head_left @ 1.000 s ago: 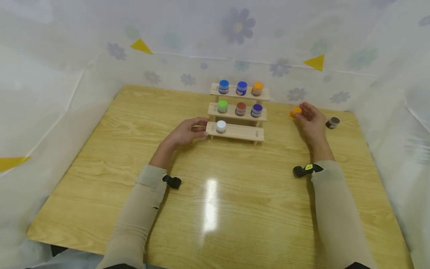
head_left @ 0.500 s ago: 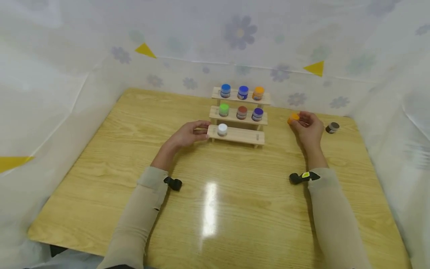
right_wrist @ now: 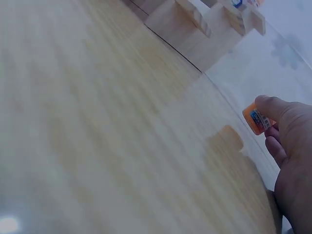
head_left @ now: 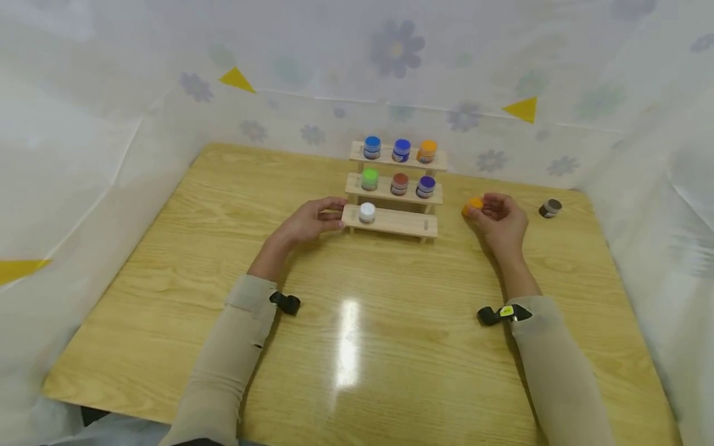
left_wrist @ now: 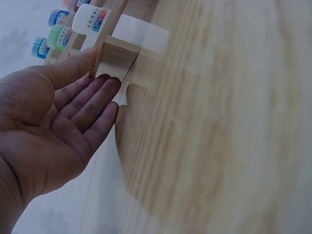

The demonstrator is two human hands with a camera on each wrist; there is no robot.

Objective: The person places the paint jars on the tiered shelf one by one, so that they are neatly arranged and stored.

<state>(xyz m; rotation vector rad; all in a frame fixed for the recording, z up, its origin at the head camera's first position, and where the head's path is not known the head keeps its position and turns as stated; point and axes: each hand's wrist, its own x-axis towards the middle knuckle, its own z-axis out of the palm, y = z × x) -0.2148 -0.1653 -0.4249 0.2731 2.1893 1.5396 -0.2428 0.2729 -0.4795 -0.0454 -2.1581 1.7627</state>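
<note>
My right hand [head_left: 504, 226] pinches an orange-lidded paint jar [head_left: 471, 207] between thumb and fingers, to the right of a three-tier wooden rack [head_left: 398, 221]. In the right wrist view, the jar [right_wrist: 257, 119] shows its label and appears held just off the tabletop. My left hand [head_left: 310, 220] touches the left end of the rack's lowest shelf, its fingers fairly straight in the left wrist view. On that shelf stands a white paint jar [head_left: 367, 212]. The middle shelf bears green [head_left: 369, 179], brown [head_left: 399, 184] and purple [head_left: 426, 186] jars.
Light blue [head_left: 372, 147], dark blue [head_left: 401, 150] and orange [head_left: 427, 151] jars line the top shelf. A dark-lidded jar [head_left: 550, 208] stands at the table's far right. White flowered sheeting [head_left: 334, 49] hangs behind and beside the wooden table [head_left: 413, 347].
My right hand has drawn the orange jar leftward and nearer me, toward the rack and away from the dark-lidded jar. The left hand stays at the shelf's end.
</note>
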